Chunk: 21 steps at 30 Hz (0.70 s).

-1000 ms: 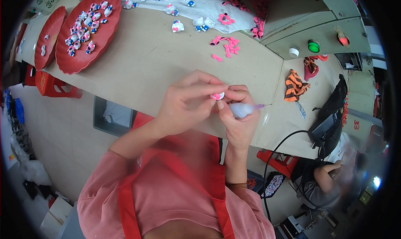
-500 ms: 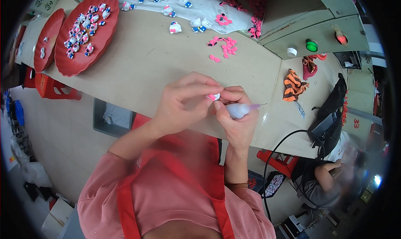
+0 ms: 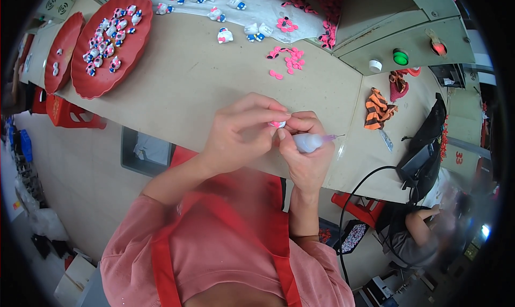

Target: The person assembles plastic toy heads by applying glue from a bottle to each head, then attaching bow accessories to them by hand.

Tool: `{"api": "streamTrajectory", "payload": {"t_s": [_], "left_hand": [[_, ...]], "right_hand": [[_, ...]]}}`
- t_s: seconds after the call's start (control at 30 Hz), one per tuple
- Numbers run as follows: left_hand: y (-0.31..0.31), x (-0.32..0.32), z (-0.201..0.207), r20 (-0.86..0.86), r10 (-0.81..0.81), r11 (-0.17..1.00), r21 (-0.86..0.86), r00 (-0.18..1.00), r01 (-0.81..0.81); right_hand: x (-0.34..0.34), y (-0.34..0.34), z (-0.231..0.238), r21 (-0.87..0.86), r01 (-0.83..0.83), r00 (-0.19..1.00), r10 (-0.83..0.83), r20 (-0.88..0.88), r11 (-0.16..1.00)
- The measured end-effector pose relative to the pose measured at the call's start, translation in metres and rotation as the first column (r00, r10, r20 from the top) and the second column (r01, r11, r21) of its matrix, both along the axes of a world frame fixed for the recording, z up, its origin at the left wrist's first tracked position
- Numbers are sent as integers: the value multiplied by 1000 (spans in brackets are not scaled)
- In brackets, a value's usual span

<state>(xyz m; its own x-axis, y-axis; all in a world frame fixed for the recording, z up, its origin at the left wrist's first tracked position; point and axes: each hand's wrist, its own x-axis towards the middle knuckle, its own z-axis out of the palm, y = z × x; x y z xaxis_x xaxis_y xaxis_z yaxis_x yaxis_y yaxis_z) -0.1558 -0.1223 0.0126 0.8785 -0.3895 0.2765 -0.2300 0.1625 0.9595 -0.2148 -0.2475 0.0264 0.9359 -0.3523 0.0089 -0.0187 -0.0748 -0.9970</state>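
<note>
Between the fingertips of my left hand (image 3: pixel 241 127) is a small white and pink figurine (image 3: pixel 277 124), mostly covered by the fingers. My right hand (image 3: pixel 311 159) has a translucent squeeze bottle (image 3: pixel 308 142) tucked in its grip, its thin needle tip pointing right, away from the figurine. The right thumb and forefinger also meet at the figurine's edge. Both hands are over the front part of the table. Beyond them lie small pink pieces (image 3: pixel 294 60), some with black parts, and a single white figurine (image 3: pixel 225 35).
A red scalloped plate (image 3: pixel 131 55) of figurines stands at the left, beside another red plate (image 3: pixel 64 49). More figurines lie on a white cloth (image 3: pixel 289 36) at the back. A metal machine (image 3: pixel 407 44) with buttons, a striped cloth (image 3: pixel 379 111) and a black cable (image 3: pixel 351 200) are rightward.
Both hands have shifted very slightly right, and the fingers now cover a little more of the figurine. The squeeze bottle stays in the right hand.
</note>
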Motion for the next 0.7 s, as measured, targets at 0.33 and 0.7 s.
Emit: {"api": "streamTrajectory", "payload": {"t_s": [0.33, 0.7], "left_hand": [[8, 1, 8, -125, -83, 996, 15, 989, 86], [10, 4, 9, -136, -112, 990, 76, 984, 123]], "right_hand": [[3, -3, 4, 136, 1, 997, 9, -71, 991], [6, -6, 4, 144, -27, 992, 44, -121, 989]]}}
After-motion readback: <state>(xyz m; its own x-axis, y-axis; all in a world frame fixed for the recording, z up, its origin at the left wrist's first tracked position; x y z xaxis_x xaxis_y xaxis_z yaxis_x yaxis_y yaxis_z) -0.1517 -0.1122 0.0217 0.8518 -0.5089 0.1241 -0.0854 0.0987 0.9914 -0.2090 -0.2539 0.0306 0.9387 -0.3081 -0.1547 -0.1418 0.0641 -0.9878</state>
